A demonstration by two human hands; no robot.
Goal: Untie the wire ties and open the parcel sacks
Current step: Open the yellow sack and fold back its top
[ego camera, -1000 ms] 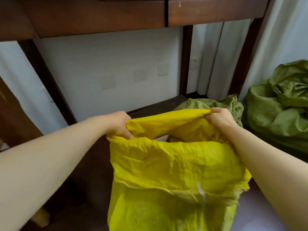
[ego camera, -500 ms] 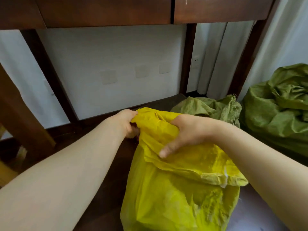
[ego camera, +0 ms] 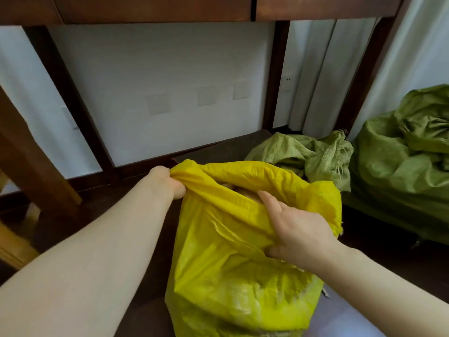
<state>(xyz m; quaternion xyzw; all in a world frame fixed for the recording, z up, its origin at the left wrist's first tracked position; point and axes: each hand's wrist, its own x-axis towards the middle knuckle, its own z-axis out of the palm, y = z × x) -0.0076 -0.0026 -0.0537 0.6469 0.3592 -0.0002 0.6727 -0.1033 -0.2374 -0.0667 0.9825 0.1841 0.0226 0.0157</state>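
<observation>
Left grip [ego camera: 167,182]: I see it clenched on the yellow sack's [ego camera: 233,263] far-left rim.
Right grip [ego camera: 295,233]: grasping the near rim.
Sack: upright, left of the green sacks [ego camera: 398,161].

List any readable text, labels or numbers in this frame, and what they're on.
None readable.
Yellow sack: no print showing.
Green sacks: no print showing.
Wall: blank plates, no lettering.
Left hand and right hand grip the yellow sack's mouth; fabric under them is hidden.
</observation>
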